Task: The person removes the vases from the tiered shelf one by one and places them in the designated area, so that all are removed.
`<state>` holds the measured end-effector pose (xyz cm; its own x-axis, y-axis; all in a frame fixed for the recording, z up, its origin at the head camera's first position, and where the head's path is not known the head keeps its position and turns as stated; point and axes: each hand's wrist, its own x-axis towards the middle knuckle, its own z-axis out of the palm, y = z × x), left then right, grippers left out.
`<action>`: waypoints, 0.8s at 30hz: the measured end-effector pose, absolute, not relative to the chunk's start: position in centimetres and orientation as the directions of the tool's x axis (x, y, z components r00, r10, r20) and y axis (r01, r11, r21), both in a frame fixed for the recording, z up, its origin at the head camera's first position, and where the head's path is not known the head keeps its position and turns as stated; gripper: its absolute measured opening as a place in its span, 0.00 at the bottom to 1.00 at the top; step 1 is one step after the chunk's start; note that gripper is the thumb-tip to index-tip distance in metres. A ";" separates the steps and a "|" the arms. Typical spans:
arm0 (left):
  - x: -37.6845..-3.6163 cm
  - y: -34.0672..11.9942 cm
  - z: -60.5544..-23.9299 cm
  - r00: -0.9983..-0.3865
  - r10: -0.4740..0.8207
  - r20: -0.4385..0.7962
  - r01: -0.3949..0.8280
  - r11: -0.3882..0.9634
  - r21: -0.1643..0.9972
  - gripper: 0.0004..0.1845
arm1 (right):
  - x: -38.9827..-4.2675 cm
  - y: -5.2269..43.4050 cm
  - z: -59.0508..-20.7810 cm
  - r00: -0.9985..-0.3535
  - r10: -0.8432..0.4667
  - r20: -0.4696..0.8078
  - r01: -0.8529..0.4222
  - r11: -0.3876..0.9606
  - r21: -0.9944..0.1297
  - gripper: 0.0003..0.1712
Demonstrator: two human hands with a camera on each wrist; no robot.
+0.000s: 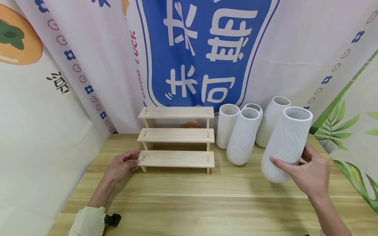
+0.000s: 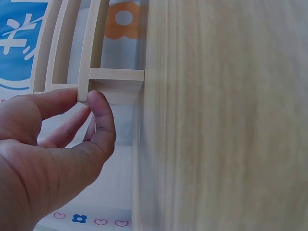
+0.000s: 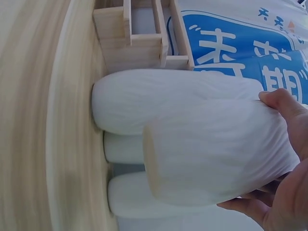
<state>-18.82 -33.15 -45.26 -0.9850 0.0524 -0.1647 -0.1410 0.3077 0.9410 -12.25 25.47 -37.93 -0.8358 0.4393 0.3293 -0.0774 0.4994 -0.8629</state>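
A three-tier wooden display stand (image 1: 176, 158) stands on the table toward the back. My left hand (image 1: 120, 167) pinches the left end of its lowest board; thumb and index finger meet at the board's corner (image 2: 83, 91) in the left wrist view. On the other side, my right hand (image 1: 313, 170) grips a white ridged vase (image 1: 287, 144) around its lower half, thumb in front. This vase is slightly tilted and lifted off the table, its unglazed base (image 3: 151, 161) showing in the right wrist view.
Several more white vases stand at the back right beside the stand: a straight one (image 1: 226, 129), a ridged one (image 1: 242, 139), and others partly hidden behind. A printed curtain (image 1: 283, 75) hangs behind the wood-grain table (image 1: 183, 203).
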 end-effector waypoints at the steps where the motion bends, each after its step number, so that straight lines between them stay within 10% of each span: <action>1: -18.8 -33.1 -45.3 -0.985 0.054 -0.164 -0.140 0.305 0.942 0.31 | -12.2 25.7 -38.0 -0.836 0.441 0.328 -0.072 0.503 -0.861 0.50; 24: -18.6 -32.9 -44.9 -0.985 0.041 -0.166 -0.145 0.313 0.939 0.31 | -16.1 26.3 -38.5 -0.845 0.468 0.259 0.014 0.504 -0.864 0.47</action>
